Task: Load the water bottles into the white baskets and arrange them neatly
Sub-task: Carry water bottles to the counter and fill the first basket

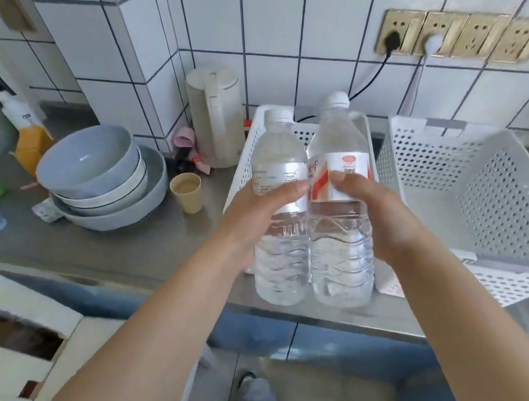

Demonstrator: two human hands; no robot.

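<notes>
Carrying two water bottles (304, 201) pressed side by side, left hand (259, 222) and right hand (383, 216) each gripping one; next, lowering upright into left white basket (242, 155).

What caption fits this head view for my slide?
Both hands, left hand and right hand, hold two water bottles upright before two white baskets.

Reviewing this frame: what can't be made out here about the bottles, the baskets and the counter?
Head view only:
- Left basket: its inside is hidden behind the two bottles.
- Left hand and right hand: the fingers behind the bottles are out of sight.
- Bottle labels: print too blurred to read.
- Right basket: cut off by the right edge.
</notes>
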